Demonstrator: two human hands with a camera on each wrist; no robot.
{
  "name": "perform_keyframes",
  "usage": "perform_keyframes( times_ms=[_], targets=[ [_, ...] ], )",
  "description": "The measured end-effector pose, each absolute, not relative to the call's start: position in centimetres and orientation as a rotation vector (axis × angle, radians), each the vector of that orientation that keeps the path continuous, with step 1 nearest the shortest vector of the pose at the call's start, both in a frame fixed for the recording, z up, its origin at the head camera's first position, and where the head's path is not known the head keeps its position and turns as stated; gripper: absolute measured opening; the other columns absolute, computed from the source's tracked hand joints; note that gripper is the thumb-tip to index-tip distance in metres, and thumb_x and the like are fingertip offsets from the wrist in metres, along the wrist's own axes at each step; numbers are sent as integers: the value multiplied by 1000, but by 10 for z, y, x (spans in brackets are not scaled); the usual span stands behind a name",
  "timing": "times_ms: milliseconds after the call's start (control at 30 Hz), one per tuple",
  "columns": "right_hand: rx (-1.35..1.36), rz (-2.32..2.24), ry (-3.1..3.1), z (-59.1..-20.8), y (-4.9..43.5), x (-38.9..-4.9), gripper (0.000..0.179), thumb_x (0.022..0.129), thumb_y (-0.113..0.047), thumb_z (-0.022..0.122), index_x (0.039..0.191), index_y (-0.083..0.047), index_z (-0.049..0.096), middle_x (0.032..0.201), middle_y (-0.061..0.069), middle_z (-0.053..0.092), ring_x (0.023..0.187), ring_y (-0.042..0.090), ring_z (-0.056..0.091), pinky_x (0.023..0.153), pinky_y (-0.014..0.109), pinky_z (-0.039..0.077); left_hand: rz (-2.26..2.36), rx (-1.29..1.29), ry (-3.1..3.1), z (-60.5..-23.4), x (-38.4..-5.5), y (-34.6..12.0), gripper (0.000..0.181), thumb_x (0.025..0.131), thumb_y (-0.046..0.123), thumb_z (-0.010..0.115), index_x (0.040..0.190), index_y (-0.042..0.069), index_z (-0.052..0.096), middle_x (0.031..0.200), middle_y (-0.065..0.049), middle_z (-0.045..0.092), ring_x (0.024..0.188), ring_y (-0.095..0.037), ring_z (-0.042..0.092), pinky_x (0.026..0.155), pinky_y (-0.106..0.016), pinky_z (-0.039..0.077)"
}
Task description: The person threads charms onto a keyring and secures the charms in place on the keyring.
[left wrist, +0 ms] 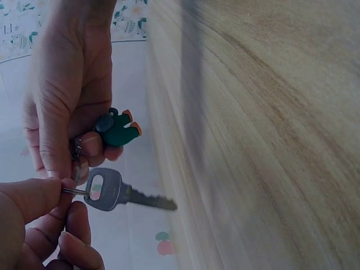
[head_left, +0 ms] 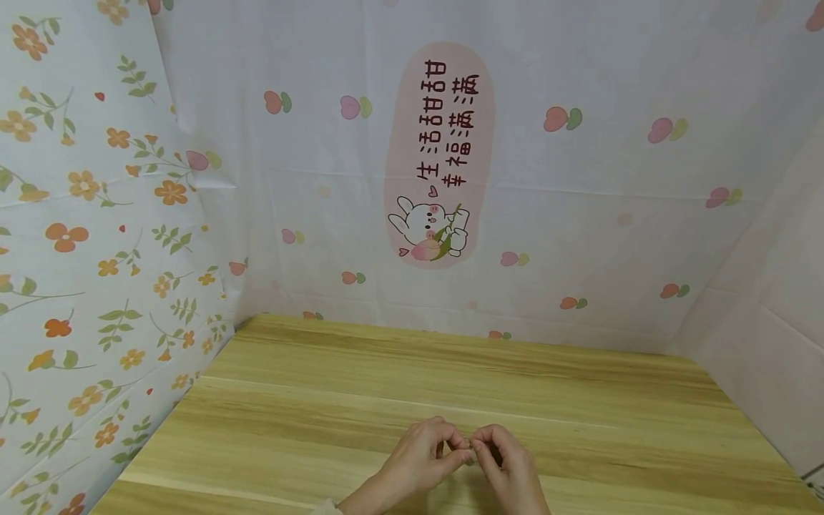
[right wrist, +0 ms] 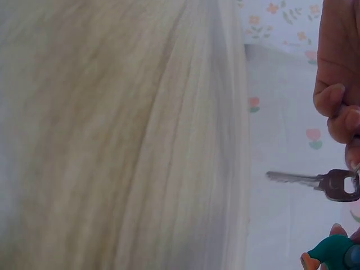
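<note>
Both hands meet close together over the table, fingertips nearly touching. My left hand (head_left: 421, 458) pinches a thin metal key ring (left wrist: 76, 192) between thumb and finger. From the ring a dark-headed metal key (left wrist: 106, 190) sticks out, its toothed blade toward the tabletop. My right hand (head_left: 510, 473) holds a keychain with a small green figure charm (left wrist: 119, 130), which has two orange-tipped feet. A short chain (left wrist: 78, 147) runs along its fingers. In the right wrist view the key (right wrist: 337, 185) shows above the charm (right wrist: 332, 254). Fingers partly hide where ring and chain meet.
The wood-grain table (head_left: 290, 400) extends below and around both hands. A pale printed cloth (head_left: 309, 143) with a rabbit picture hangs behind it, and a floral cloth (head_left: 84, 236) lines the left side. White cloth (head_left: 766, 286) covers the right.
</note>
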State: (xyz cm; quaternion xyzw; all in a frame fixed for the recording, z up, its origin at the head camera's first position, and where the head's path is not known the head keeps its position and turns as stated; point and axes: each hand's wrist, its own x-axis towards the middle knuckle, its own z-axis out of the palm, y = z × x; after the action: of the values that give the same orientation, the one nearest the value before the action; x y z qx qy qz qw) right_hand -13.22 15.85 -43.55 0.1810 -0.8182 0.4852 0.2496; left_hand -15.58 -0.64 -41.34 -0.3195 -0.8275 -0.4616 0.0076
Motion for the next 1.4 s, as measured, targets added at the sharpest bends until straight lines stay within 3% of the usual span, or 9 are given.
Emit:
perform_keyframes(
  times_ms=[167,300,433,600,867,1033,1133,1267,1400],
  targets=[
    [480,1350,-2247,-433,158,-131,11,85,2,63,81,-7,59,64,-10,48,49,-5,37,39,17,36,-1463,-1004,-2572,-414,-156,-6,13,88,21,65,80,11,68,80,9,60,51,7,35,49,-13,36],
    [309,1543,-2382,-429,160,-130,4,90,-4,58,86,-4,58,67,-5,49,51,0,43,44,19,42,-1513,-1001,-2551,-415,-156,-6,14,91,22,62,83,11,66,80,9,56,60,6,39,56,-13,39],
    [212,1784,-2500,-426,166,-133,15,97,-12,50,97,3,54,73,2,51,55,5,48,48,21,46,-1664,-965,-2501,-414,-157,-6,16,95,23,56,86,11,61,84,6,53,73,2,43,64,-15,41],
    [439,1986,-2562,-427,176,-138,28,100,-15,45,108,12,47,80,4,54,61,4,51,54,21,48,-1771,-853,-2456,-415,-159,-6,16,97,23,52,90,10,58,88,3,55,80,-1,45,67,-18,42],
    [649,1906,-2604,-429,184,-143,24,96,-8,52,105,14,48,82,4,52,62,1,48,52,21,47,-1810,-805,-2496,-419,-165,-8,16,101,19,40,94,7,48,104,-7,66,97,-19,62,81,-24,49],
    [568,1678,-2598,-430,186,-147,15,90,-4,59,99,7,55,86,8,57,65,0,47,54,21,46,-1920,-784,-2536,-419,-171,-5,16,102,14,37,91,5,43,87,-8,62,77,-20,65,70,-27,52],
    [481,1507,-2559,-429,186,-150,9,85,-1,65,91,-1,58,89,7,57,69,-1,44,57,20,43,-1940,-761,-2589,-419,-176,-5,14,102,13,39,91,5,44,78,-5,55,63,-15,57,56,-24,50],
    [379,1276,-2581,-429,186,-154,17,78,2,71,85,-9,59,87,1,57,74,2,44,61,19,41,-1731,-756,-2726,-420,-184,-9,11,98,17,49,91,9,50,74,1,52,59,-5,46,50,-16,40],
    [380,1075,-2682,-429,187,-158,19,77,0,73,84,-11,59,86,-2,58,76,5,49,65,19,45,-1457,-755,-2789,-423,-190,-11,8,91,17,61,84,14,59,73,7,55,60,-1,42,52,-17,35]
  ],
)
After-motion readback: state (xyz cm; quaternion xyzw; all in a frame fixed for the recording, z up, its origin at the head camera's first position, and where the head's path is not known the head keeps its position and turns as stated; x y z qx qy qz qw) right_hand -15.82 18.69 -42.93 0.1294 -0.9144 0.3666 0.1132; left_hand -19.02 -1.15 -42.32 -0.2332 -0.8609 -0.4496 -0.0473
